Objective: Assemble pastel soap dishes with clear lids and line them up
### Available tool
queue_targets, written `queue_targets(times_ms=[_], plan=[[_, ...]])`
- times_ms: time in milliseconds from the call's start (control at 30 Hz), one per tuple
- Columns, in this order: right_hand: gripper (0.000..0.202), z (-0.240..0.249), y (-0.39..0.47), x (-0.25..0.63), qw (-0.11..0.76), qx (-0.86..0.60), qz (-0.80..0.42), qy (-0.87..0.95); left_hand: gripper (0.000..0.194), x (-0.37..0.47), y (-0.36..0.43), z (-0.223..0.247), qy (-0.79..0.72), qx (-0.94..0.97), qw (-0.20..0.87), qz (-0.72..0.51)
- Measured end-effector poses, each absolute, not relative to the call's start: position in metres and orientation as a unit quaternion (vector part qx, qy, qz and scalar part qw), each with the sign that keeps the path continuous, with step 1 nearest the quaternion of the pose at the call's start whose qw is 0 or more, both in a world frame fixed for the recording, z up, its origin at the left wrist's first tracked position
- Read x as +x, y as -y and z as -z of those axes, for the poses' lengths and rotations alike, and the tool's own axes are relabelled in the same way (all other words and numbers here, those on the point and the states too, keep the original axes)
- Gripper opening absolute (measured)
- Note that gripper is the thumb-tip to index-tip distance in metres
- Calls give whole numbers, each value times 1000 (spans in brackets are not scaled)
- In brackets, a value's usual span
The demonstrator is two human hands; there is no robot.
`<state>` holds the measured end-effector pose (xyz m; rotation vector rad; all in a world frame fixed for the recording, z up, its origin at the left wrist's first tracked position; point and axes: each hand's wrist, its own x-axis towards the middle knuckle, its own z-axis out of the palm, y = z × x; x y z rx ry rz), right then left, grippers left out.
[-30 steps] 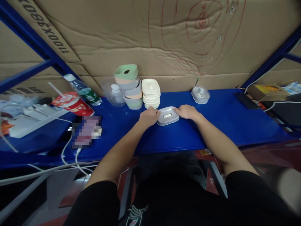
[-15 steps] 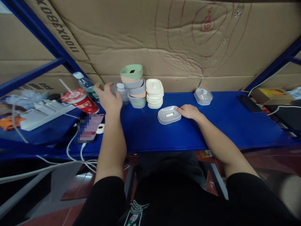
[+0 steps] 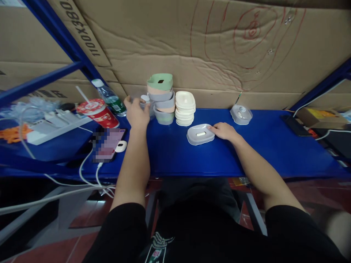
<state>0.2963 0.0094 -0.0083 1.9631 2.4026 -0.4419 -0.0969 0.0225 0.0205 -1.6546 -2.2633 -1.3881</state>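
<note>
A grey oval dish [image 3: 200, 134] with a white slot in its middle lies on the blue shelf [image 3: 268, 149]. My right hand [image 3: 223, 130] rests at its right rim, fingertips on the edge. My left hand [image 3: 136, 111] is far to the left, curled over a pile of clear plastic lids [image 3: 144, 101] with a white knob on top. Whether it grips one is hidden by the hand. Just right of it stand a stack of coloured dishes [image 3: 162, 98] and a stack of cream trays [image 3: 185, 108].
A finished clear-lidded dish [image 3: 241, 114] sits at the back right. To the left are a water bottle [image 3: 109, 98], a red cup with a straw [image 3: 95, 112], a phone [image 3: 108, 143], a white earbud case [image 3: 121, 146] and cables. Cardboard lines the back wall.
My left hand has left the grey dish and moved left and back to the clear lids. My right hand has stayed at the dish's rim.
</note>
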Motion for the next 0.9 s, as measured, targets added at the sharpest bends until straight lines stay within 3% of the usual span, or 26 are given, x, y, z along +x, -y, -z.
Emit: queue_targets(times_ms=[200, 400, 633, 900], plan=[[67, 8, -9, 296, 5, 628, 137, -766, 40, -101, -24, -18, 732, -523, 15, 437], [66, 9, -9, 297, -9, 623, 134, -771, 32, -101, -25, -18, 732, -526, 18, 432], [65, 9, -9, 297, -5, 620, 129, -774, 54, -101, -28, -18, 735, -489, 16, 469], [64, 7, -7, 296, -7, 624, 129, -771, 46, -107, -29, -22, 714, -447, 16, 539]])
